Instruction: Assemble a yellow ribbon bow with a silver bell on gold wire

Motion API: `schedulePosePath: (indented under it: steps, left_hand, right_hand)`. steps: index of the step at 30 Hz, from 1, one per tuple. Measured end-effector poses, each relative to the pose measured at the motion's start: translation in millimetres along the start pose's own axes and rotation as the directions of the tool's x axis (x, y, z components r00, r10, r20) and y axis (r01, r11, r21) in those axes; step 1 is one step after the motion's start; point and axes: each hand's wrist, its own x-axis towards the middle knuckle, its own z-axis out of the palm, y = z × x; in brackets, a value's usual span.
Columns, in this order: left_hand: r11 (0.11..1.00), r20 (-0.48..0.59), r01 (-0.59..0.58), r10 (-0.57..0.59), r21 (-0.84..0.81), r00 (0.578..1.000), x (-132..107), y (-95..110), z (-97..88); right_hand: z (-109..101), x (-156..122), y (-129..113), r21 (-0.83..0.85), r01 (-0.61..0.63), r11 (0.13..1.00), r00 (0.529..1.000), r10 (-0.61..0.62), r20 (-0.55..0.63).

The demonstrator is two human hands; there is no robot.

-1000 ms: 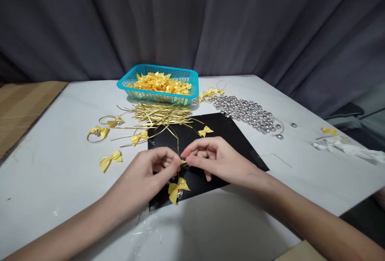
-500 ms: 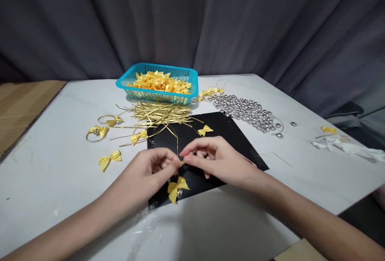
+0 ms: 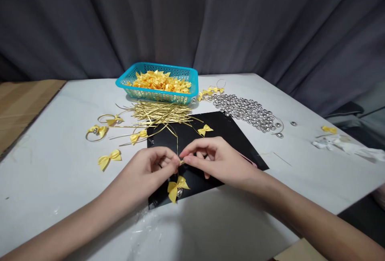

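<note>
My left hand (image 3: 158, 166) and my right hand (image 3: 215, 157) meet over a black sheet (image 3: 240, 144). Their thumbs and forefingers pinch a short stretch of gold twist tie (image 3: 182, 162) between them. One thin end of it stands up above the fingertips; the other runs down to a yellow ribbon bow (image 3: 178, 188) with a silver bead (image 3: 179, 192) at its side. Another yellow bow (image 3: 205, 130) lies on the sheet beyond my right hand. Left of my left hand, a loose bow (image 3: 110, 159) rests on the white table.
A blue basket (image 3: 157, 92) full of yellow bows stands at the back. Before it lies a pile of gold twist ties (image 3: 162, 112). Silver beads (image 3: 246, 112) spread to the right. Looped ties with bows (image 3: 96, 132) lie at left, white strips (image 3: 345, 146) at far right.
</note>
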Motion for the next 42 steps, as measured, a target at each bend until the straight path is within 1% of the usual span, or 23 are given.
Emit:
schedulePosePath:
  steps: [4,9,12,14,17,19,20,22,23,25,26,27,28,29,30,32,34,36,38,40,42]
  left_hand:
    - [1.0,0.008,0.012,-0.012,-0.011,1.0,0.8,-0.5,0.2]
    - [1.0,0.038,0.011,-0.011,-0.013,0.999,0.6,-2.4,-0.9]
    - [1.0,0.055,0.026,-0.026,0.006,0.998,-0.3,-2.9,-1.0]
    - [0.999,0.063,0.028,-0.029,0.015,0.998,-0.5,-3.2,-0.8]
    - [1.0,0.061,-0.014,0.013,0.019,0.998,-0.3,-3.1,-1.9]
    - [0.996,0.002,-0.069,0.069,0.053,0.998,-0.9,-1.6,-4.1]
    - [0.99,-0.033,-0.09,0.094,0.106,0.995,-1.7,-0.4,-5.5]
    - [0.951,-0.052,-0.077,0.097,0.299,0.994,-4.5,2.0,-7.5]
    - [0.903,-0.031,-0.044,0.063,0.427,0.998,-6.3,2.8,-7.8]
    - [0.759,0.02,0.021,-0.046,0.651,0.999,-9.4,2.3,-6.6]
    - [0.694,0.043,0.038,-0.099,0.719,0.994,-10.3,1.0,-5.3]
    - [0.652,0.064,0.043,-0.14,0.757,0.988,-10.5,-0.9,-3.8]
    - [0.638,0.086,0.041,-0.166,0.769,0.982,-10.0,-3.0,-2.2]
    - [0.654,0.114,0.034,-0.183,0.755,0.976,-8.8,-5.2,-0.9]
    - [0.691,0.144,0.031,-0.195,0.722,0.97,-7.1,-7.2,0.1]
    - [0.791,0.189,0.048,-0.204,0.61,0.961,-2.8,-10.1,1.0]
    - [0.879,0.211,0.085,-0.205,0.469,0.956,1.3,-11.8,0.8]
    - [0.938,0.218,0.123,-0.2,0.324,0.955,4.5,-13.2,0.4]
    - [0.972,0.22,0.148,-0.186,0.18,0.958,7.0,-15.8,0.1]
    - [0.983,0.194,0.173,-0.18,0.054,0.964,9.1,-19.6,0.1]
    - [0.977,0.149,0.205,-0.195,-0.058,0.969,10.8,-23.6,0.6]
  right_hand:
    - [0.1,-0.7,0.2,-0.061,0.039,0.997,0.999,-0.04,-0.014]
    - [1.8,-2.1,-3.3,-0.19,0.1,0.977,0.993,-0.109,-0.04]
    - [4.3,-4.3,-8.3,-0.252,0.098,0.963,0.994,-0.105,-0.015]
    - [5.5,-6.0,-11.3,-0.26,0.089,0.961,0.996,-0.089,0.012]
    - [4.1,-8.0,-12.6,-0.257,0.1,0.961,0.995,-0.096,0.027]
    - [-0.3,-8.8,-10.5,-0.255,0.12,0.96,0.993,-0.119,0.018]
    - [-3.5,-9.1,-8.9,-0.252,0.134,0.958,0.991,-0.133,0.022]
    - [-11.4,-9.3,-6.1,-0.258,0.171,0.951,0.985,-0.163,0.05]
    - [-15.6,-9.4,-5.4,-0.265,0.196,0.944,0.98,-0.183,0.073]
    - [-23.6,-9.8,-6.0,-0.281,0.245,0.928,0.968,-0.216,0.129]
    - [-26.7,-10.1,-6.9,-0.278,0.262,0.924,0.961,-0.225,0.159]
    - [-28.9,-10.5,-7.8,-0.266,0.266,0.926,0.957,-0.221,0.189]
    - [-30.1,-10.7,-8.5,-0.246,0.255,0.935,0.954,-0.202,0.221]
    - [-30.2,-10.9,-8.5,-0.215,0.226,0.95,0.952,-0.168,0.255]
    - [-29.2,-10.8,-7.8,-0.175,0.175,0.969,0.95,-0.119,0.29]
    - [-24.7,-10.3,-4.7,-0.094,0.057,0.994,0.936,-0.02,0.352]
    - [-18.9,-9.6,-1.0,-0.063,-0.011,0.998,0.933,0.033,0.358]
    - [-13.6,-9.3,1.3,-0.093,-0.021,0.995,0.944,0.051,0.326]
    - [-9.9,-9.4,1.8,-0.142,-0.024,0.99,0.954,0.066,0.294]
    - [-6.9,-9.6,2.2,-0.2,-0.027,0.979,0.967,0.077,0.245]
    - [-4.0,-9.1,3.4,-0.277,-0.014,0.961,0.984,0.062,0.164]
